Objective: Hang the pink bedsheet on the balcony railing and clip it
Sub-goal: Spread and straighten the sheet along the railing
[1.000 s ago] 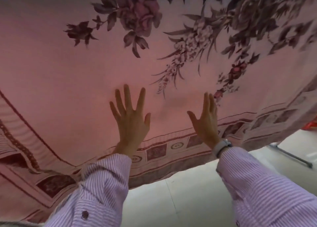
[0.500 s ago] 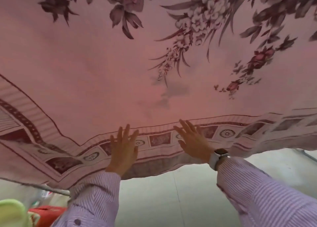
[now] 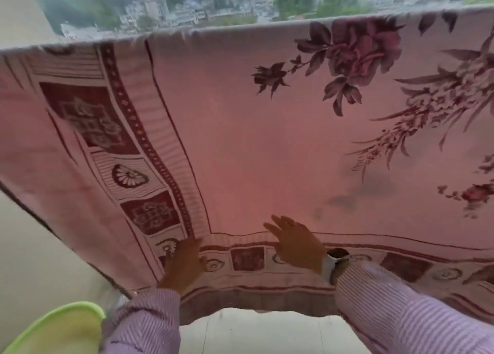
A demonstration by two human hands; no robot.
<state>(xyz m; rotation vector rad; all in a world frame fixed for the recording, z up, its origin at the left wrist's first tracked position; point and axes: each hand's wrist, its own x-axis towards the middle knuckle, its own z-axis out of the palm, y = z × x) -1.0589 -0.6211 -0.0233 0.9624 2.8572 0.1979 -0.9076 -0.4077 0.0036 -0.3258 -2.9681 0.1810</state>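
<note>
So the pink bedsheet (image 3: 254,139) is draped over the top of the balcony railing, which is hidden under the cloth, and it hangs down toward us, filling most of the view. Dark floral print on the right, a patterned border running down the left and along the near bottom edge.

We've got both hands flat on it, down near that bottom border. Our left hand (image 3: 183,264) lies on the corner where the two border strips meet, fingers straight and together, though it's a bit blurred. Our right hand (image 3: 296,244) is just to the right of it, fingers straight and slightly spread, palm against the fabric, with a watch (image 3: 334,262) on the wrist. Neither hand is pinching anything.

Something lime green (image 3: 56,329) sits at the near left; we can't tell what it is. Far off over the sheet there's a hazy town (image 3: 192,8).
</note>
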